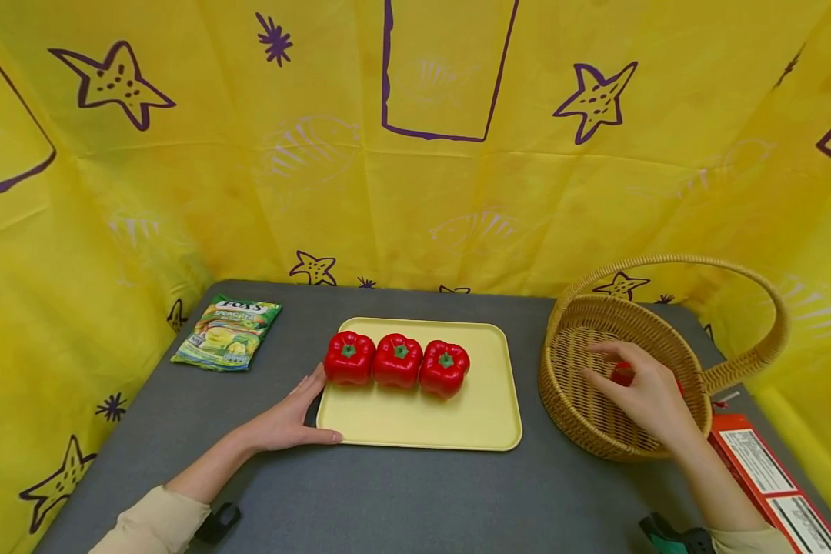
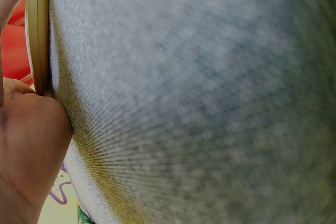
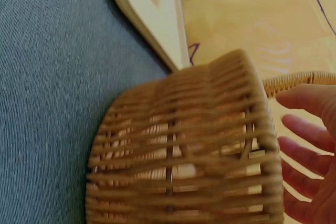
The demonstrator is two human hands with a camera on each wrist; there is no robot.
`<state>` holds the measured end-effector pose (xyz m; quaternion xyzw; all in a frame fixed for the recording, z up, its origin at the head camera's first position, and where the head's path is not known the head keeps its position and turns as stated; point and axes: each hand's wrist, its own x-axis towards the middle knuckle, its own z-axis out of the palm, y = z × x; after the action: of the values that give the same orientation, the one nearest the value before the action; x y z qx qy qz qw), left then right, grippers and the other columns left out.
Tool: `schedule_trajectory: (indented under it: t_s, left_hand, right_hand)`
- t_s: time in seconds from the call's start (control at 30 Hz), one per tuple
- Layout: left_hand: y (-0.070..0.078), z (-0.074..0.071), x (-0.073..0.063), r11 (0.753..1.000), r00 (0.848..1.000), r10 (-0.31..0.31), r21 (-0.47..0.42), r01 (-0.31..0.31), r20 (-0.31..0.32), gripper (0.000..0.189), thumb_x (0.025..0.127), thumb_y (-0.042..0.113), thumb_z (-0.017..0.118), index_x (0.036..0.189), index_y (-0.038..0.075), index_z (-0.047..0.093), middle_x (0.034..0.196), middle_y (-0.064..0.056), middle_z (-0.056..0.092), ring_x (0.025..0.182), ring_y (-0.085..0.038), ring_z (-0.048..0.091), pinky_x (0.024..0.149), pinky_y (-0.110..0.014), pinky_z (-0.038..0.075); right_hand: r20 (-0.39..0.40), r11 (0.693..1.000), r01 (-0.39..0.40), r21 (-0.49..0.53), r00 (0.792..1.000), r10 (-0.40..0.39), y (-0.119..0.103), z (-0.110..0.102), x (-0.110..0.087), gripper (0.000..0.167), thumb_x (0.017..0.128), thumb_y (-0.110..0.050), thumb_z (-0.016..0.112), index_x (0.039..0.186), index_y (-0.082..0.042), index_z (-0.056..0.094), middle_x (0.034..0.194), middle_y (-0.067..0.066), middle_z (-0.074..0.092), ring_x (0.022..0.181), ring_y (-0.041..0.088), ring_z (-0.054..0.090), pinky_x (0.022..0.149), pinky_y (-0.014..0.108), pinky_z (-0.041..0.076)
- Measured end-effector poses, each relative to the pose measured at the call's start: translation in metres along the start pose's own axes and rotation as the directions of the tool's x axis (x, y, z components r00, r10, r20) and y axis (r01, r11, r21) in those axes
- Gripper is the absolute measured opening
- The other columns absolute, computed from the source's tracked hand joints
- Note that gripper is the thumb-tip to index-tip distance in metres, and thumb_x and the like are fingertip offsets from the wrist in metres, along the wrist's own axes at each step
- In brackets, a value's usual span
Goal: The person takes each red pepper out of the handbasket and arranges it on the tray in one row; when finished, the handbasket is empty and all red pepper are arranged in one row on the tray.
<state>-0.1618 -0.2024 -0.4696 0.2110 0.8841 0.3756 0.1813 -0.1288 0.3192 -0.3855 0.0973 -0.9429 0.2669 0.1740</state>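
Three red bell peppers (image 1: 397, 365) with green stems stand in a row on a pale yellow tray (image 1: 415, 423). At the tray's left edge rests my left hand (image 1: 284, 422), thumb stretched to the near corner and fingers along the side, close to the leftmost pepper. My right hand (image 1: 647, 396) hovers over the wicker basket (image 1: 561, 404), thumb apart from loosely bent fingers with nothing between them. Something red (image 1: 622, 375) lies in the basket, mostly hidden behind that hand. In the right wrist view, the fingers hang just past the basket's rim.
A green candy bag (image 1: 228, 335) lies on the grey table at the back left. The basket's tall handle (image 1: 769, 338) arches over to the right. Beside the basket, at the right table edge, is a red and white box (image 1: 765, 469). Yellow patterned cloth (image 1: 429, 192) encloses the table.
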Motion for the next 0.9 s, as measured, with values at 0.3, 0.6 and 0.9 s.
schedule_trajectory:
  t_s: [0.3,0.6,0.9]
  left_hand:
    - [0.0,0.0,0.0,1.0,1.0,-0.006,0.006,0.006,-0.001,0.113,0.079,0.048,0.077,0.156,0.003,0.006,0.161,-0.02,-0.001,0.145,-0.046,0.0,0.111,-0.066,0.008]
    - [-0.001,0.001,-0.001,1.0,1.0,0.0,-0.005,0.0,0.0,0.113,0.08,0.048,0.077,0.156,0.002,0.006,0.161,-0.02,-0.002,0.145,-0.045,0.0,0.111,-0.066,0.008]
    - [-0.001,0.001,0.0,1.0,1.0,0.005,-0.004,-0.005,-0.003,0.114,0.079,0.047,0.077,0.156,0.002,0.006,0.161,-0.02,-0.002,0.145,-0.045,0.0,0.111,-0.066,0.007]
  right_hand:
    - [0.04,0.999,-0.021,-0.039,0.999,0.023,0.016,-0.01,-0.004,0.041,0.081,-0.017,0.079,0.117,-0.006,0.065,0.118,0.022,0.062,0.111,0.044,0.053,0.085,0.061,0.039]
    - [0.063,0.99,-0.06,-0.127,0.996,0.068,0.029,-0.016,-0.007,0.046,0.08,-0.021,0.08,0.119,-0.003,0.062,0.119,0.025,0.059,0.108,0.046,0.051,0.082,0.062,0.041]
    - [0.086,0.976,-0.066,-0.205,0.993,0.085,0.039,-0.021,-0.011,0.05,0.075,-0.023,0.083,0.115,-0.002,0.062,0.112,0.025,0.058,0.096,0.048,0.05,0.069,0.061,0.046]
